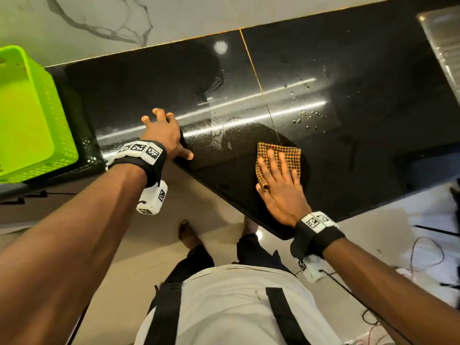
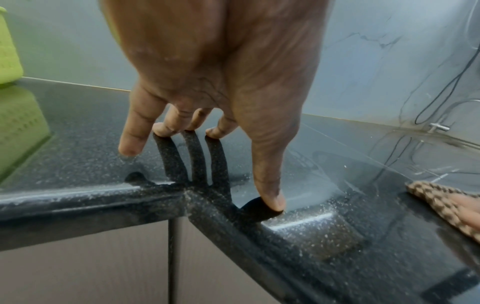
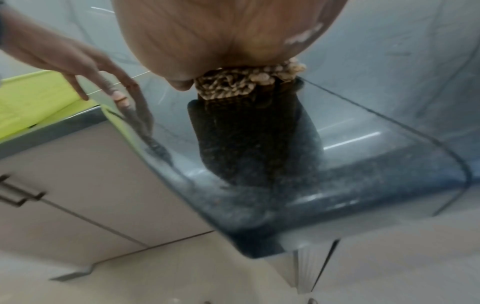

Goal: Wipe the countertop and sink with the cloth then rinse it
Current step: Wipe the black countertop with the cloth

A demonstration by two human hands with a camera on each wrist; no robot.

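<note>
From the head view, our right hand lies flat with fingers spread on the checked cloth, pressing it to the black countertop near the front edge, while our left hand rests on the counter with splayed fingers, holding nothing, close to the green basket. Water droplets sit further right on the stone, and the steel sink shows only at the far right corner, well apart from the cloth, so we judge the counter wiping is under way and unfinished, with the sink and the rinse not yet begun. In the left wrist view, our left hand is open, its fingertips touching the speckled countertop at the corner of the edge, and the cloth appears at the right with a hand on it. In the right wrist view, which is blurred, our right hand presses the bunched cloth down onto the countertop with its palm; we cannot tell here how the fingers lie, and no tap or sink is visible.
</note>
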